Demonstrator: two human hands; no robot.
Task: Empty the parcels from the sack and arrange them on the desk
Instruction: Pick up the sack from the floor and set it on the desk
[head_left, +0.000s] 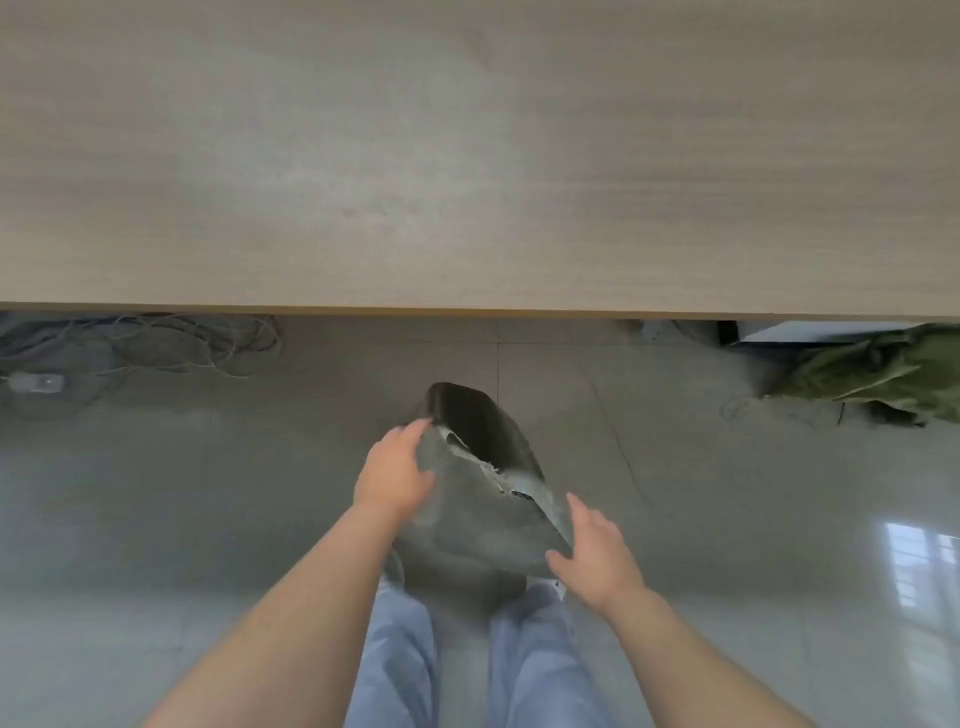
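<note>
Sack (483, 519) mouth points away toward the counter (467, 156) — my left grip (397, 465) holds its rim, right grip (597, 556) open just beside.

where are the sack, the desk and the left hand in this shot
sack (485, 525): head view, on its grey front face below the torn rim
desk (467, 156): head view, on the bare wooden top
left hand (395, 467): head view, on the back of the hand at the sack's rim
</note>
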